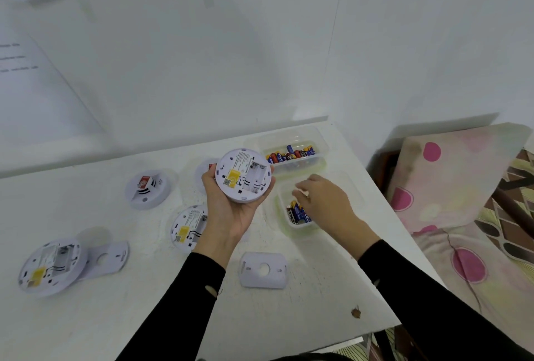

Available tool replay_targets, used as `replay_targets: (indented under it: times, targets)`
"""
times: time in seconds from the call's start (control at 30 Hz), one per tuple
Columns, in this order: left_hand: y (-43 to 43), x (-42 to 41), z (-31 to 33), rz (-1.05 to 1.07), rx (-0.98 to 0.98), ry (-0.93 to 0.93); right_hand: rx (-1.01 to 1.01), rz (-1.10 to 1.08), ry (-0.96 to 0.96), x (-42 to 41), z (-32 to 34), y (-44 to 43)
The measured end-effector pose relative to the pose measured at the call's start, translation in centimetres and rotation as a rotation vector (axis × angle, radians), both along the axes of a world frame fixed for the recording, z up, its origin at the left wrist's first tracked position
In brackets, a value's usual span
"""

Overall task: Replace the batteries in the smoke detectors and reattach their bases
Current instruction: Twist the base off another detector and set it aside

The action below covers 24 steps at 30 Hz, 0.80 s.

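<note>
A loose base (263,270) lay nearest on the bench (289,317). Beyond it the left hand (231,210) cupped a detector (243,175), back side up, above the bench. The right hand (326,201) reached with curled fingers over a tub (283,226) of batteries (297,213), though I could not tell whether it held one; a second tub (320,144) stood farthest.

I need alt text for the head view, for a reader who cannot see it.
A left hand holds a round white smoke detector, back up, battery bay empty, while the right hand reaches over a clear tub of batteries. Other detectors and two loose bases lie on the white table.
</note>
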State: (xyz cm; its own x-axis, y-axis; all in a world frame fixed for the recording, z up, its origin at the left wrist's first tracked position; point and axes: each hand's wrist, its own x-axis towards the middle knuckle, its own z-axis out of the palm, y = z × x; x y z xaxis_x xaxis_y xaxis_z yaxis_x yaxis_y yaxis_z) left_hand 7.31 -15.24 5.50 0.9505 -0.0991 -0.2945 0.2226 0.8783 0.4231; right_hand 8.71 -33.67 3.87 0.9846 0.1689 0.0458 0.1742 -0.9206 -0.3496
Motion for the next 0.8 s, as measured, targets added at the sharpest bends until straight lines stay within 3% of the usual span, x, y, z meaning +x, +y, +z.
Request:
replay_targets:
  times: [0.1, 0.23, 0.4, 0.6, 0.8]
  targets:
    - [0.3, 0.0, -0.1, 0.008, 0.007, -0.011, 0.304, 0.331, -0.145, -3.1, 1.0, 1.8]
    - [0.8, -0.1, 0.1, 0.026, 0.002, -0.038, 0.268, 0.661, 0.026, -6.6, -1.1, 3.1]
    - [2.1, -0.8, -0.3, 0.065, 0.003, -0.040, 0.059, 0.705, 0.013, -7.6, -4.9, 2.3]
    - [4.8, -2.2, -0.6, 0.116, 0.033, -0.042, 0.051, 0.712, -0.080, -8.4, -5.5, 3.3]
    - [9.8, -4.1, -0.2, 0.181, 0.039, -0.021, 0.086, 0.868, -0.130, -9.6, -4.7, 7.5]
